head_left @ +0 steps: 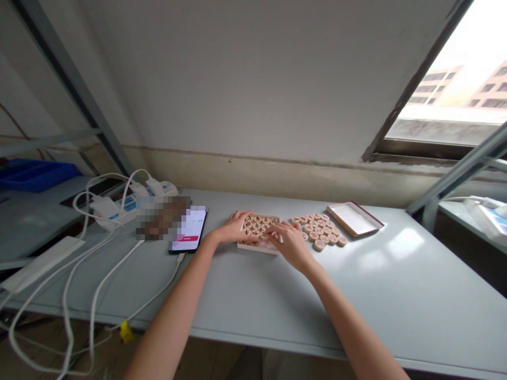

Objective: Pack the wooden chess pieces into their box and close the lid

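Observation:
A shallow white box [258, 246] lies on the table, holding several round wooden Chinese chess pieces [256, 226] with dark characters set in rows. My left hand [232, 229] grips the box's left side, its fingers over the far corner and its thumb nearer me. Over the right part of the box, my right hand [288, 238] points its closed fingertips down at a chess piece, which they partly hide. Just right of that hand, loose chess pieces [319, 230], many with red characters, lie face up in a cluster on the table.
The box lid [372, 232] lies inner side up beyond the loose pieces. Left of my left arm are a phone [193, 228] with a lit screen, a blurred-out brown thing [164, 219], a power strip [129, 206] and white cables [97, 295]. Metal posts [431, 203] flank the table [245, 295].

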`<action>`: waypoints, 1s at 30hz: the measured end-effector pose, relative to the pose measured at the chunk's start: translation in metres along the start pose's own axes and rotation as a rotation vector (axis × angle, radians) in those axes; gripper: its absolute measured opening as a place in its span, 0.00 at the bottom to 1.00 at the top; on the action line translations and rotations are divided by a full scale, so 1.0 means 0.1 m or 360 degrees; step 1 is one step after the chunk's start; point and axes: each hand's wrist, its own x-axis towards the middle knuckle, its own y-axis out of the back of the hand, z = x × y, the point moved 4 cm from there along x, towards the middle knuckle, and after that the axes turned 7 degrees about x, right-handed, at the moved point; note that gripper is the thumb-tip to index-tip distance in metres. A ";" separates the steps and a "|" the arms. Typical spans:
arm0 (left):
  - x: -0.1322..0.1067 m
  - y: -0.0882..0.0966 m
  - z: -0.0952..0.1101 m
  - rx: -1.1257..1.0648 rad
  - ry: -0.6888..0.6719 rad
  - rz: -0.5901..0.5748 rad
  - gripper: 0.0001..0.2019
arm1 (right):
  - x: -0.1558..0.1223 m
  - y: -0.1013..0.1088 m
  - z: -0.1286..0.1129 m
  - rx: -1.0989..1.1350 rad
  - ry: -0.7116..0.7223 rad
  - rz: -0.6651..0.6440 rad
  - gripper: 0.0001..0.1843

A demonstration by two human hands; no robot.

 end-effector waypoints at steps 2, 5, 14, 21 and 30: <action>0.00 0.00 0.01 0.0001 -0.0009 -0.0016 0.49 | -0.03 0.18 0.15 -0.0214 -0.0124 0.0119 0.09; -0.01 0.01 0.01 -0.0020 -0.0033 -0.0039 0.49 | -0.12 0.38 0.45 -0.0418 -0.0301 0.0068 0.09; 0.01 0.00 -0.04 -0.0106 -0.0050 -0.0014 0.46 | -0.13 0.32 0.44 -0.0096 -0.0108 -0.0007 0.09; 0.03 -0.03 -0.08 -0.0138 -0.0102 0.0068 0.45 | -0.08 0.03 0.07 0.0103 0.0084 -0.0196 0.09; 0.02 -0.01 -0.06 -0.0127 -0.0089 0.0074 0.44 | -0.09 0.04 0.06 -0.0047 0.0090 -0.0156 0.06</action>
